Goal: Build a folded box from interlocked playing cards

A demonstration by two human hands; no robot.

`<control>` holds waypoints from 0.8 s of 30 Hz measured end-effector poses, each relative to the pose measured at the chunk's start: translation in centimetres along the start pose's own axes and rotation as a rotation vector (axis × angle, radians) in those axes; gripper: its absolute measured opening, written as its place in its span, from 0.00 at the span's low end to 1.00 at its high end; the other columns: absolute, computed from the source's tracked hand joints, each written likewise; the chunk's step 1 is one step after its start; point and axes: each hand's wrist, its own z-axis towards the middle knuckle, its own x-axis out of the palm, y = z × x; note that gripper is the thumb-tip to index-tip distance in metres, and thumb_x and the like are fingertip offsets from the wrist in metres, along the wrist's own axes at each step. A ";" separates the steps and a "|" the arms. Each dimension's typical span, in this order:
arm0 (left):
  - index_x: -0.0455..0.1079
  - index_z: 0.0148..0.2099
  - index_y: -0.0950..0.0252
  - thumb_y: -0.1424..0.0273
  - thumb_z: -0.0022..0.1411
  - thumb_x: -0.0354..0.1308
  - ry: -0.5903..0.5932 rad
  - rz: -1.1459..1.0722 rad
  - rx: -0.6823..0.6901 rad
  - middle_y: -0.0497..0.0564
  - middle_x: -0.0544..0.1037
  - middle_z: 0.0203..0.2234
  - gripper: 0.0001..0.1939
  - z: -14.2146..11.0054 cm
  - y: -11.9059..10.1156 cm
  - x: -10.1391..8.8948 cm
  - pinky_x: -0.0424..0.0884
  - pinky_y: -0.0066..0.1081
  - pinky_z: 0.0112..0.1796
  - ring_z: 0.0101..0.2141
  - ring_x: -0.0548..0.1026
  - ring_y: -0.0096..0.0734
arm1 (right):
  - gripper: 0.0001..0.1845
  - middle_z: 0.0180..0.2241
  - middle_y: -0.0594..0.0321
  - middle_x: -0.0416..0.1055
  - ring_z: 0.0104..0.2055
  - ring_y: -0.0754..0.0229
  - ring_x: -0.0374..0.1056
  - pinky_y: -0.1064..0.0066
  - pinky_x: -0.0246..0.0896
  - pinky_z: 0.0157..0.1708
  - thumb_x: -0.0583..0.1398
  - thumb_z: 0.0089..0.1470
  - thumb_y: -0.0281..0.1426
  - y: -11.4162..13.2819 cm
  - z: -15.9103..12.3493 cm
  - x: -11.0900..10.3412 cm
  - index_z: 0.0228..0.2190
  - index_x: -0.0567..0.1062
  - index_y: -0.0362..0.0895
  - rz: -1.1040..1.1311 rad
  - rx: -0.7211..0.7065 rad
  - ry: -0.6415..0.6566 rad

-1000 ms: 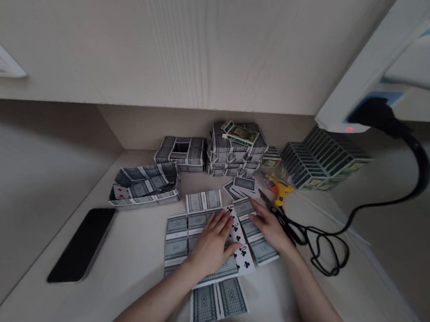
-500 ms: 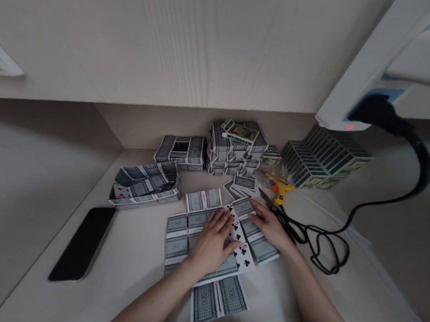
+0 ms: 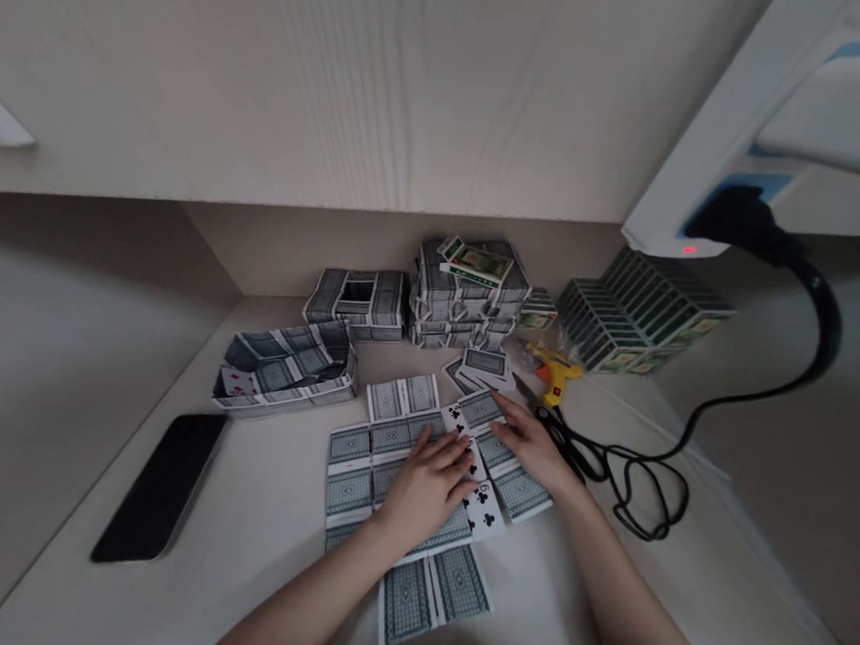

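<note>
Okay, watching this over the feed from my end, and compared with half a second ago it's mostly the left hand (image 3: 425,488) that's changed. It's pulled a bit toward the near side: the fingers used to reach up over the far card of the face-up clubs strip (image 3: 486,518), and now that card shows more while they sit across the middle one. The thumb is tucked in closer to the fingers too. The hand itself lies flat, palm down, fingers slightly spread, on the joined card sheet (image 3: 348,445), so most of the sheet's middle is hidden under it. My view has also drifted slightly, so everything sits a hair further left.

The right hand (image 3: 531,449) stays put on the three-card strip (image 3: 518,495), just right of the clubs. Its fingers are a little apart and rest on the strip's right side; I can't tell if it's pinching that edge. The strip sits close to the clubs at the far end, with a narrow gap at the near end.

The sheet's near pair of cards (image 3: 407,601) sticks out toward me on the desk (image 3: 217,562), left of the right forearm. Scissors (image 3: 577,455) are just right of the right hand, yellow glue gun (image 3: 558,384) beyond them.
</note>
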 end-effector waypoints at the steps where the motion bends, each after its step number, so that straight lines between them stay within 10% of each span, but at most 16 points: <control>1: 0.67 0.48 0.61 0.62 0.61 0.47 0.000 -0.001 0.001 0.50 0.69 0.50 0.16 0.0 0.0 0.0 0.53 0.46 0.55 0.53 0.62 0.35 | 0.30 0.50 0.59 0.65 0.50 0.55 0.63 0.60 0.58 0.50 0.58 0.46 0.37 -0.1 0.0 0.0 0.52 0.62 0.47 0.001 0.009 0.000; 24: 0.65 0.48 0.64 0.65 0.58 0.52 -0.065 -0.063 -0.075 0.55 0.69 0.48 0.17 0.0 -0.2 0.0 0.53 0.48 0.55 0.51 0.65 0.38 | 0.37 0.56 0.63 0.55 0.58 0.57 0.52 0.64 0.44 0.57 0.59 0.45 0.37 -0.2 -0.9 0.3 0.56 0.55 0.46 -0.139 -0.051 -0.003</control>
